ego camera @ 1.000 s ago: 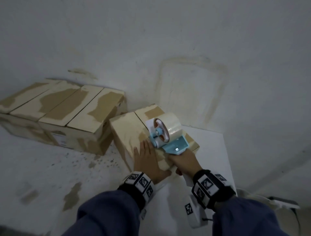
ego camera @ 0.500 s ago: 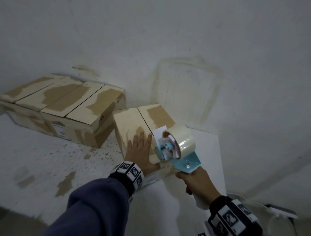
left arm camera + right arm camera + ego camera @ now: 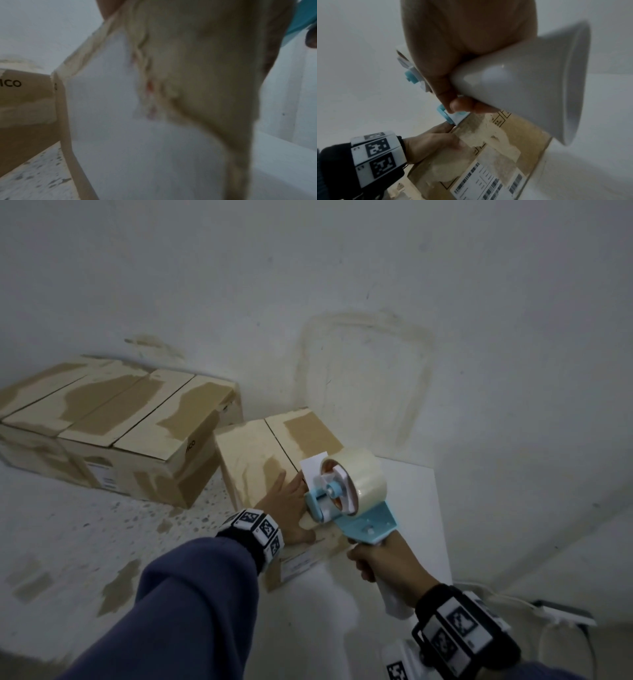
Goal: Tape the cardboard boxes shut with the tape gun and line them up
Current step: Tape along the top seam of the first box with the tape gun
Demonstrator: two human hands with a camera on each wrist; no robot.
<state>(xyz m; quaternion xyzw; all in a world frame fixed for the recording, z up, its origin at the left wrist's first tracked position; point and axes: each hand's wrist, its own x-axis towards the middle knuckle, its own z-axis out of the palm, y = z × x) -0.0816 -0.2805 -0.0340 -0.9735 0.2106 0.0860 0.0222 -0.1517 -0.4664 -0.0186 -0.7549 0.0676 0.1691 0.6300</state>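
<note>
Two cardboard boxes (image 3: 113, 419) sit lined up at left; a third box (image 3: 270, 450) nearby awaits sealing, its seam apparently untaped, left hand (image 3: 286, 501) flat on its lid, right hand (image 3: 387, 563) curled around the tape gun (image 3: 346, 491) above it.

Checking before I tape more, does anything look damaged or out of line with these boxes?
Yes. The box under the left hand sits angled, apart from the row of boxes by the wall. All show torn, peeled patches on their surfaces.
</note>
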